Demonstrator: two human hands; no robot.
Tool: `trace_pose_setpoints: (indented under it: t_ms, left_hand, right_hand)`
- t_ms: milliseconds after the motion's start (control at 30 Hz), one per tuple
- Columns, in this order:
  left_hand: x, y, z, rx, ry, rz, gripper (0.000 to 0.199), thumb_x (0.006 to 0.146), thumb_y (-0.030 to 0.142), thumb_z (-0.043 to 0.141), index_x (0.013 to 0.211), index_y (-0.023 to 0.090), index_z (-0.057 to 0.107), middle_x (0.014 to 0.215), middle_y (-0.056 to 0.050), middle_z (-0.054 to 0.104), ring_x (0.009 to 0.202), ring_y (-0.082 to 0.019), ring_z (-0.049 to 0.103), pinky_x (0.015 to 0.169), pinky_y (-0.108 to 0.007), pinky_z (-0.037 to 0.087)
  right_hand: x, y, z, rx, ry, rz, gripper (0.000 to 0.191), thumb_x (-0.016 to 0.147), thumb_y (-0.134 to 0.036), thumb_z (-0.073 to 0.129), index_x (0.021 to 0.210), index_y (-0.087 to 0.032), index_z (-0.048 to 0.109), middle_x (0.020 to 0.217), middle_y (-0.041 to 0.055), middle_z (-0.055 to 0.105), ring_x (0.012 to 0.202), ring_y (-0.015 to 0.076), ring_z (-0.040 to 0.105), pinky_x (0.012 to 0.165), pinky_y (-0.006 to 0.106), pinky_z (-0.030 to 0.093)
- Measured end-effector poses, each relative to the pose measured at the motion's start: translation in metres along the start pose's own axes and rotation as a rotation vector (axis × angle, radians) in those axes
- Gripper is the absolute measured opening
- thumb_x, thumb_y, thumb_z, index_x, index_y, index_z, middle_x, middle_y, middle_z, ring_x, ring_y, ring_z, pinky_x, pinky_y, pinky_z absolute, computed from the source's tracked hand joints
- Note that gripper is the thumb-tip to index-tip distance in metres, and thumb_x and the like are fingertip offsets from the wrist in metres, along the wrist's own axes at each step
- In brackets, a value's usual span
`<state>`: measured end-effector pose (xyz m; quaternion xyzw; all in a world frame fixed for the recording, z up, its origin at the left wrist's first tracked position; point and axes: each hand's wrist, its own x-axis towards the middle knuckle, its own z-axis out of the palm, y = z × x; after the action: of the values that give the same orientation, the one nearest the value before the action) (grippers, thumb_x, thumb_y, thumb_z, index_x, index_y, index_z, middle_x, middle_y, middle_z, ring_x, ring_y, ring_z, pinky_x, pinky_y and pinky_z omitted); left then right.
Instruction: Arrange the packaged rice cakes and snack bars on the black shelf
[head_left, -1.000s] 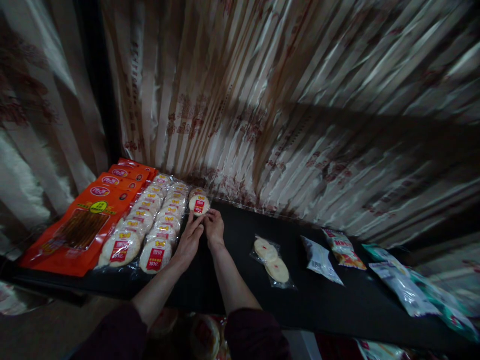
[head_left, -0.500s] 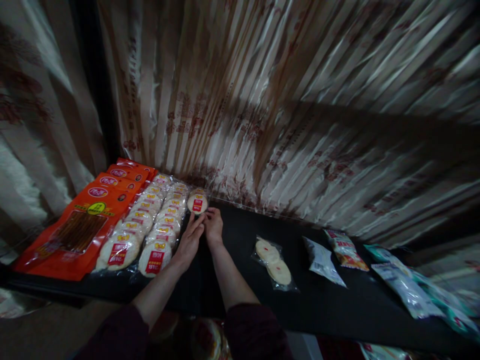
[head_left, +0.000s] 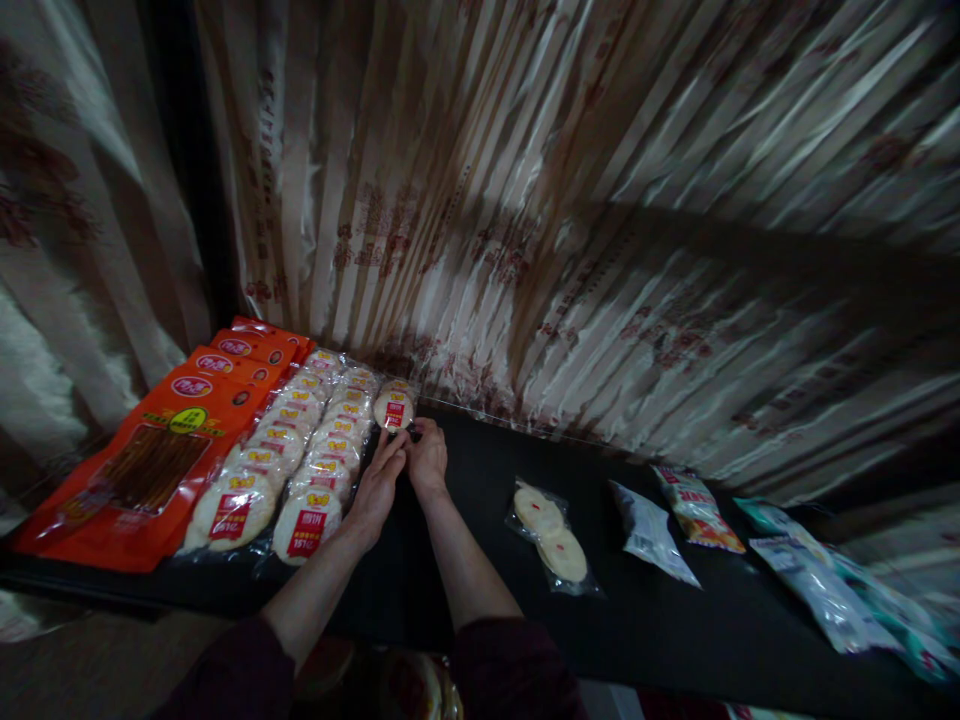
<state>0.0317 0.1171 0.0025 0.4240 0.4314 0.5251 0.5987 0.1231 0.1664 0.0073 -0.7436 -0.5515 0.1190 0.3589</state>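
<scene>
Near the back of the black shelf (head_left: 480, 470) lies a clear packet of round white crackers with a red label (head_left: 394, 408). My left hand (head_left: 381, 482) and my right hand (head_left: 427, 455) meet at its near edge, fingers closed on the wrapper. Left of it, two overlapping rows of the same cracker packets, the nearer row (head_left: 309, 525) and the outer row (head_left: 238, 510), run from back to front. Orange bags of brown sticks (head_left: 161, 460) overlap at the far left.
Right of my arms lie a cracker packet showing its plain side (head_left: 559, 540), a silver packet (head_left: 652, 530), a red and white packet (head_left: 697, 508), and white and teal packets (head_left: 821, 590). A crinkled patterned curtain (head_left: 510, 200) hangs behind. More packets sit below the shelf.
The view has shifted slightly, so the goods at both sides appear a little lower. Both hands stay at the same cracker packet, almost unmoved.
</scene>
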Motion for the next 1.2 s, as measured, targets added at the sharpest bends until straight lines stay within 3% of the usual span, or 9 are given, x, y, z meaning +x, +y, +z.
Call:
trace_pose_setpoints:
  t_ms: [133, 333, 500, 733, 900, 1033, 1200]
  left_hand:
    - [0.002, -0.005, 0.000, -0.063, 0.008, -0.001, 0.042, 0.087, 0.036, 0.047, 0.127, 0.026, 0.055, 0.155, 0.001, 0.020, 0.142, -0.022, 0.017, 0.115, -0.038, 0.019]
    - [0.007, -0.010, 0.000, -0.139, 0.037, 0.039, 0.043, 0.086, 0.036, 0.048, 0.128, 0.026, 0.054, 0.153, 0.001, 0.025, 0.142, -0.020, 0.018, 0.115, -0.036, 0.020]
    - [0.009, -0.010, 0.002, -0.180, 0.033, 0.041, 0.044, 0.087, 0.035, 0.046, 0.130, 0.026, 0.052, 0.152, 0.001, 0.027, 0.141, -0.020, 0.020, 0.115, -0.037, 0.020]
    - [0.013, -0.012, 0.003, -0.152, 0.038, 0.048, 0.046, 0.087, 0.037, 0.045, 0.132, 0.025, 0.050, 0.152, 0.000, 0.027, 0.141, -0.019, 0.019, 0.115, -0.036, 0.021]
    - [0.010, -0.006, 0.002, -0.121, 0.020, 0.029, 0.045, 0.088, 0.037, 0.043, 0.132, 0.027, 0.049, 0.153, 0.002, 0.025, 0.142, -0.019, 0.018, 0.115, -0.037, 0.020]
    - [0.009, -0.003, 0.003, -0.117, 0.033, 0.013, 0.045, 0.087, 0.036, 0.044, 0.131, 0.026, 0.051, 0.153, 0.001, 0.025, 0.142, -0.019, 0.017, 0.115, -0.036, 0.020]
    - [0.002, -0.008, 0.004, -0.110, 0.036, 0.036, 0.041, 0.084, 0.032, 0.046, 0.122, 0.021, 0.060, 0.148, -0.004, 0.037, 0.139, -0.019, 0.028, 0.113, -0.034, 0.024]
  right_hand:
    - [0.005, 0.003, 0.003, 0.037, 0.026, 0.014, 0.039, 0.078, -0.023, 0.055, 0.115, -0.012, 0.057, 0.110, 0.0151, 0.064, 0.098, 0.0229, 0.062, 0.086, 0.033, 0.048]
    - [0.016, 0.003, 0.005, 0.077, -0.028, 0.033, 0.042, 0.083, -0.021, 0.050, 0.124, -0.014, 0.054, 0.118, 0.0104, 0.065, 0.110, 0.0197, 0.060, 0.098, 0.031, 0.043]
    - [0.018, 0.001, 0.003, 0.062, -0.108, 0.018, 0.038, 0.084, -0.021, 0.050, 0.120, -0.016, 0.058, 0.118, 0.0091, 0.066, 0.108, 0.0189, 0.062, 0.096, 0.029, 0.044]
    - [0.016, 0.001, 0.004, 0.029, -0.087, -0.014, 0.034, 0.082, -0.021, 0.052, 0.115, -0.021, 0.061, 0.114, 0.0056, 0.067, 0.104, 0.0173, 0.062, 0.093, 0.028, 0.045]
    - [0.013, 0.001, 0.003, 0.047, -0.099, 0.001, 0.041, 0.079, -0.020, 0.057, 0.120, -0.018, 0.058, 0.119, 0.0095, 0.064, 0.109, 0.0204, 0.060, 0.096, 0.032, 0.045]
    - [0.003, 0.009, 0.001, 0.141, -0.069, 0.009, 0.045, 0.078, -0.020, 0.057, 0.122, -0.015, 0.056, 0.121, 0.0117, 0.061, 0.105, 0.0186, 0.061, 0.093, 0.031, 0.047]
    - [-0.022, 0.018, -0.011, 0.177, -0.081, 0.009, 0.038, 0.080, -0.018, 0.052, 0.117, -0.015, 0.059, 0.115, 0.0104, 0.063, 0.097, 0.0163, 0.062, 0.090, 0.029, 0.048]
